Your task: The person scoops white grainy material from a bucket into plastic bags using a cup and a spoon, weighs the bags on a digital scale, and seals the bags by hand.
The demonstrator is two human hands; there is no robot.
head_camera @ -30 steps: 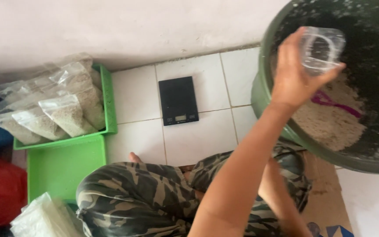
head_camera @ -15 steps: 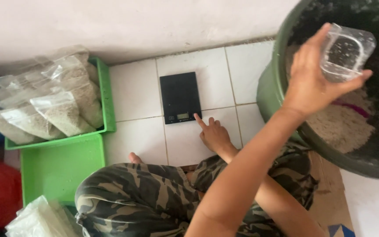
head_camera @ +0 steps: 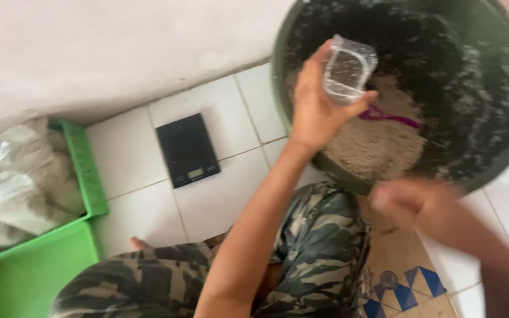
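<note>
My left hand [head_camera: 313, 106] is raised over the near rim of a big dark green basin [head_camera: 490, 88] and holds a small clear plastic bag [head_camera: 349, 70], open and seemingly empty. Pale beige powder [head_camera: 378, 147] lies heaped in the basin, and a purple scoop handle [head_camera: 390, 116] rests on it just right of the bag. My right hand [head_camera: 419, 203] is a blur at the basin's near edge, below the scoop; its fingers cannot be made out. I sit on the floor in camouflage trousers [head_camera: 319, 247].
A black digital kitchen scale [head_camera: 187, 150] sits on the white floor tiles left of the basin. At the far left a green tray [head_camera: 86, 171] holds several filled clear bags [head_camera: 19, 176]; another green tray [head_camera: 30, 271] lies in front of it. Cardboard [head_camera: 396, 253] lies under my knee.
My right hand has left the spot beside the scale and swung right to the basin's near edge. The left hand still holds the bag over the basin; the view has shifted right.
</note>
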